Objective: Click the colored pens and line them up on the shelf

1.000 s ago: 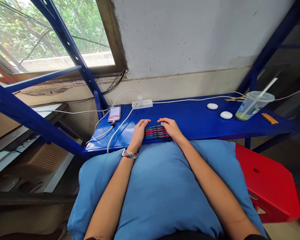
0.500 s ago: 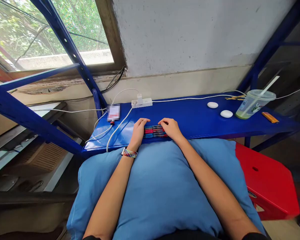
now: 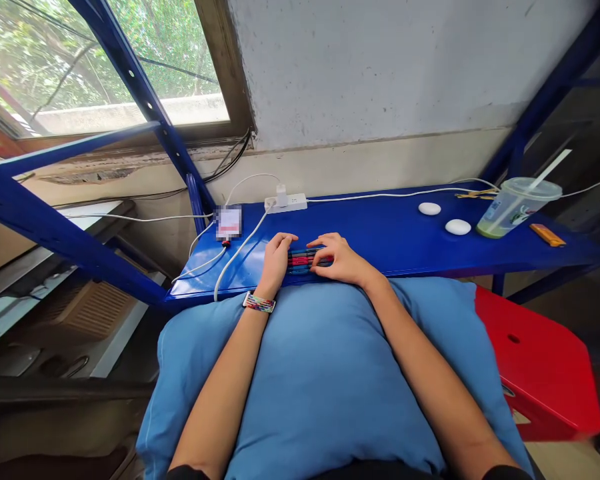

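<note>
Several pens [image 3: 301, 261], with red, blue and dark parts, lie side by side in a row on the blue tabletop between my hands. My left hand [image 3: 277, 259] is curled around their left ends, its fingers close together and pointing right. Over the right part of the row, my right hand [image 3: 344, 260] bends inward, thumb at the near side and fingers at the far side. The pens' outer ends are hidden by my hands. A colourful braided watch band [image 3: 259, 303] circles my left wrist.
A blue pillow [image 3: 325, 373] lies under my forearms. On the blue table [image 3: 380, 233] are a white power strip [image 3: 293, 202], cables, two white oval objects [image 3: 429, 209], a lidded plastic cup [image 3: 513, 207] with a straw, and an orange box [image 3: 547, 235]. A red stool [image 3: 540, 360] stands at right.
My right hand has moved left along the pens, from their right ends onto the row, its thumb and fingers now curved around them. My left hand stays at the left ends.
</note>
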A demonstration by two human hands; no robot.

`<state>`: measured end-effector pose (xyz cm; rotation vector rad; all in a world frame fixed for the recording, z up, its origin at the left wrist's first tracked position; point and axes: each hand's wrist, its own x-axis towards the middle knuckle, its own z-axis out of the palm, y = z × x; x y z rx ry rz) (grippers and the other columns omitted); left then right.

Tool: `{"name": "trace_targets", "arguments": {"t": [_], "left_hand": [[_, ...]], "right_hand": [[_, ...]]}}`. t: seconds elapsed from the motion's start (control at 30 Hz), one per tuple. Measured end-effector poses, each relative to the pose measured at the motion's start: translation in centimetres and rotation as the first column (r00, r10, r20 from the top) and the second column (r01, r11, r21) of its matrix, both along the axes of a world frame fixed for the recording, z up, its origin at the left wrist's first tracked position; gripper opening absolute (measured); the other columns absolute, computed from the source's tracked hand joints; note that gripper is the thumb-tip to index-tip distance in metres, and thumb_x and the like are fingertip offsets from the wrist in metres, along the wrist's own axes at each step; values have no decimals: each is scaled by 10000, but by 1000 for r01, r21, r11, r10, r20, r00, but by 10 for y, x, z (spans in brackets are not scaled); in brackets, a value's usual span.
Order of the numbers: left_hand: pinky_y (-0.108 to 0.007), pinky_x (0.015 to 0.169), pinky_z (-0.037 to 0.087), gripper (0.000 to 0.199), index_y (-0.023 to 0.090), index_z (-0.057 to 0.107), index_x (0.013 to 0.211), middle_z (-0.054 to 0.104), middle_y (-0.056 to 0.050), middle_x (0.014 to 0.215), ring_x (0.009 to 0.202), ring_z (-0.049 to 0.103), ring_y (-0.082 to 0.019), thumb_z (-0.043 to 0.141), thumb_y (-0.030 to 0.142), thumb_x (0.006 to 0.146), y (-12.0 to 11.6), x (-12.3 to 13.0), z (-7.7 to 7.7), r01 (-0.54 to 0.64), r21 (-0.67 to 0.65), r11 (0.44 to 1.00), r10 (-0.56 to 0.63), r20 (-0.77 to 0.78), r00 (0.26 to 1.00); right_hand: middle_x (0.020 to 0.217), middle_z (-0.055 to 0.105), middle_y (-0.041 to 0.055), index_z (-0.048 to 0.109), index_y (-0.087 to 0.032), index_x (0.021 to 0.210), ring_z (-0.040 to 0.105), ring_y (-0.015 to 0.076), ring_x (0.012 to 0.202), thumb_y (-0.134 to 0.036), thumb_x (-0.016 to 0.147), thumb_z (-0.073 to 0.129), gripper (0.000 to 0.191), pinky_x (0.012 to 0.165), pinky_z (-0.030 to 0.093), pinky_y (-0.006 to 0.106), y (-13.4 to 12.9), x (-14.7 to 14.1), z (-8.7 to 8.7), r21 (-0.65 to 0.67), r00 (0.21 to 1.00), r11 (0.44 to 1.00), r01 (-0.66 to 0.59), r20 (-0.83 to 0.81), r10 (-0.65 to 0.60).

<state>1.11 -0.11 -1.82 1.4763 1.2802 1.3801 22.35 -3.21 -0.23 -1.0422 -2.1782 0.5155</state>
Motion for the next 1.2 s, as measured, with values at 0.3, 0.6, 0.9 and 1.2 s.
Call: {"name": "trace_targets", "arguments": {"t": [0.3, 0.6, 0.9, 1.2], "left_hand": [[-375, 1073, 560, 242, 226, 756, 956, 803, -74, 1129, 1180, 708, -245, 548, 347, 981, -2, 0, 2, -5, 0, 1000, 5, -26, 1000], [-380, 1060, 561, 231, 227, 764, 959, 803, -70, 1122, 1162, 715, -250, 558, 331, 976, -2, 0, 3, -11, 2, 1000, 11, -13, 1000], [-343, 886, 558, 308, 208, 776, 933, 788, -43, 904, 934, 725, -243, 628, 471, 995, -21, 5, 26, 155, 133, 979, -131, -175, 976], [-352, 872, 570, 198, 204, 819, 969, 819, -55, 920, 913, 762, -237, 765, 375, 884, -13, 4, 21, 135, 209, 969, -142, 20, 990]], "right_hand": [[1415, 730, 62, 814, -277, 812, 528, 373, 1398, -132, 738, 917, 192, 1200, 394, 620, 2, 4, -1, -6, 998, 1000, 12, 67, -11], [1393, 764, 62, 767, -251, 799, 553, 351, 1402, -93, 766, 831, 174, 1203, 409, 573, 5, 1, -4, -2, 1000, 1000, -2, 0, 2], [973, 811, 28, 748, -248, 970, 733, 228, 924, -220, 928, 689, 79, 905, 557, 351, 10, 5, 1, 35, 951, 979, 199, -249, -185], [845, 802, 38, 824, -232, 926, 719, 228, 787, -462, 816, 873, 259, 809, 586, 375, 19, 9, 0, -110, 786, 959, 260, -553, -277]]}}
